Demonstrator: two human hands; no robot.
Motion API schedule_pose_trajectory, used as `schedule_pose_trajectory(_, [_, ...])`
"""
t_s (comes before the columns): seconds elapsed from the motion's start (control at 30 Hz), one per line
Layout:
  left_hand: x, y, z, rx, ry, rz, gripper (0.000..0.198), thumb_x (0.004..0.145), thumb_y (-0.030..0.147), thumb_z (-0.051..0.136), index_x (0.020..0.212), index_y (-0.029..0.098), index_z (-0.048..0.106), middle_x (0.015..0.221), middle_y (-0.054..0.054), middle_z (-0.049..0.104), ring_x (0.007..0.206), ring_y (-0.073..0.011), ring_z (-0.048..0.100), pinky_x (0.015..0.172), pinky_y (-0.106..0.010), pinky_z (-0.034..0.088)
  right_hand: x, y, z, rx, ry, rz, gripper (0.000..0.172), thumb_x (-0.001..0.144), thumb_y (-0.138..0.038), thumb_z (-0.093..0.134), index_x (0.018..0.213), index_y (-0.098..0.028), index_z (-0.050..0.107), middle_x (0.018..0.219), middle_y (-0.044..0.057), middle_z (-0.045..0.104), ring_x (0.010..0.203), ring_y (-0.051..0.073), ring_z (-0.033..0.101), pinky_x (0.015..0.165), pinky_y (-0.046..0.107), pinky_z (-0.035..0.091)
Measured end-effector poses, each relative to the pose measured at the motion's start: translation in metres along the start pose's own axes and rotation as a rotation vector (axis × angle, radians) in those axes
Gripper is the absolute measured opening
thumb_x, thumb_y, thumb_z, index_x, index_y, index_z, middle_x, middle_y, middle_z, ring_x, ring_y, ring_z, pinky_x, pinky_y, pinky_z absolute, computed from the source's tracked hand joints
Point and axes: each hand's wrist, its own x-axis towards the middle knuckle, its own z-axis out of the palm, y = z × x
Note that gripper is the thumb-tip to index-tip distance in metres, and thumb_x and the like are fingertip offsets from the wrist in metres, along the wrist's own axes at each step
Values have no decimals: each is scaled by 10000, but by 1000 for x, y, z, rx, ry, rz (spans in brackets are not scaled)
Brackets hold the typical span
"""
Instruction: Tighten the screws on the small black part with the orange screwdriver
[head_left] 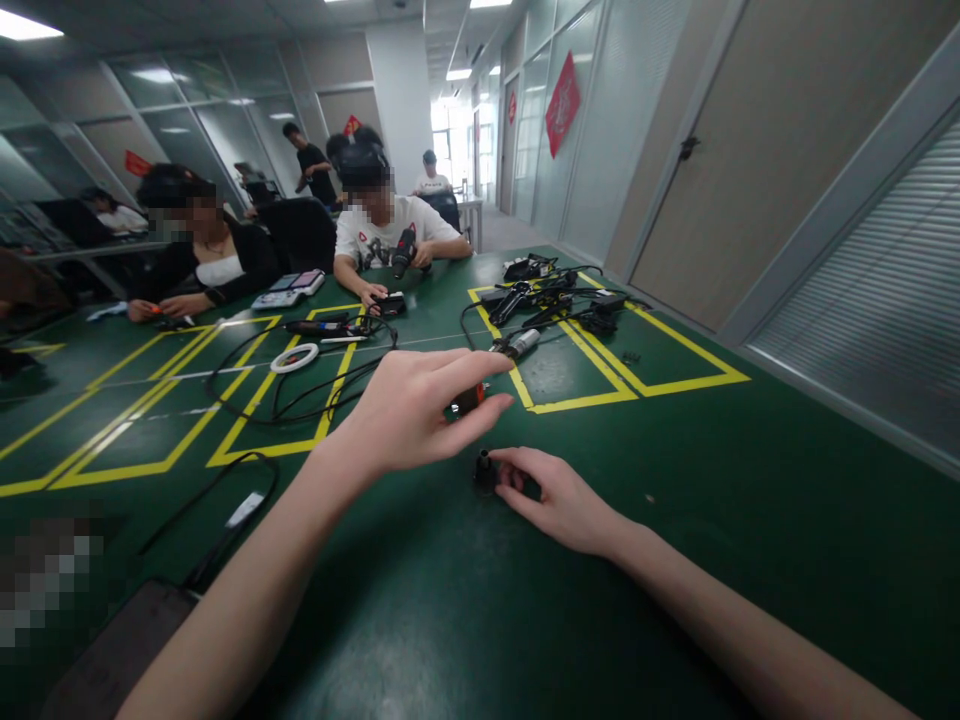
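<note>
Stretched out over the table, my left hand [420, 408] has its index finger and thumb apart. An orange-and-black object [469, 400] shows in the gap between them, partly hidden; I cannot tell whether it touches the hand. A small black cone-shaped piece [484, 475] with a narrow neck stands upright on the green table [420, 600]. Just to its right is my right hand [559, 497], fingers bent and thumb apart, the fingertips at the piece's side. Whether they touch it is unclear.
Beyond my hands lie a silver-and-black tool [523, 343], tangled black cables [555, 300] and a white ring [295, 358]. Yellow tape [585, 400] marks rectangles. A dark box [124, 640] with a cord sits at lower left. Across the table, a person [390, 225] holds a drill [405, 252].
</note>
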Motion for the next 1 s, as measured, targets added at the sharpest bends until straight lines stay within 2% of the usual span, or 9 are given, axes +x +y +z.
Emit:
schedule_pose_trajectory(0.17, [2, 4, 0, -36, 0, -8, 399, 904, 145, 476, 1254, 140, 667, 986, -73, 690, 752, -135, 635, 660, -239, 510, 0, 1, 1, -9, 5, -2, 331, 921, -171, 611, 1248, -186, 664, 902, 44, 721, 789, 186, 647, 777, 347, 536])
schedule_pose_trajectory(0.33, [0, 1, 6, -57, 53, 9, 337, 975, 113, 483, 1261, 134, 662, 1003, -77, 721, 820, -124, 674, 685, -209, 512, 0, 1, 1, 1, 8, -3, 318, 932, -179, 594, 1242, -174, 664, 904, 51, 724, 793, 189, 651, 779, 350, 536])
schedule_pose_trajectory(0.5, [0, 0, 7, -85, 40, 12, 225, 1011, 184, 537, 1162, 152, 701, 979, -73, 753, 796, -118, 689, 681, -203, 510, 0, 2, 1, -12, 7, -2, 326, 919, -161, 607, 1240, -171, 663, 896, 44, 718, 785, 186, 651, 766, 339, 534])
schedule_pose_trajectory(0.67, [2, 3, 3, -74, 17, 31, 319, 895, 115, 515, 1147, 137, 709, 886, -63, 736, 742, -142, 666, 653, -237, 509, 0, 2, 0, -9, 3, 1, 328, 922, -165, 608, 1245, -181, 661, 918, 49, 728, 795, 190, 658, 775, 348, 539])
schedule_pose_trajectory(0.73, [3, 3, 3, -76, 23, 47, 384, 857, 82, 490, 1170, 140, 704, 938, -76, 738, 800, -159, 680, 702, -259, 535, -1, 1, 0, -10, 0, -3, 324, 925, -169, 606, 1244, -188, 661, 925, 50, 729, 802, 192, 660, 779, 348, 539])
schedule_pose_trajectory(0.87, [1, 0, 6, -68, 22, 53, 387, 906, 51, 459, 1182, 156, 708, 1113, -104, 728, 917, -154, 705, 751, -247, 544, 0, 0, -1, -12, 1, -5, 318, 926, -161, 604, 1237, -174, 669, 903, 47, 716, 790, 191, 654, 771, 343, 536])
schedule_pose_trajectory(1.0, [1, 0, 7, -43, 24, 56, 368, 911, 67, 471, 1172, 157, 714, 1109, -99, 731, 890, -148, 704, 712, -238, 528, 0, 0, 0, -15, 2, -4, 310, 925, -157, 611, 1231, -172, 663, 899, 44, 711, 788, 190, 651, 770, 340, 530])
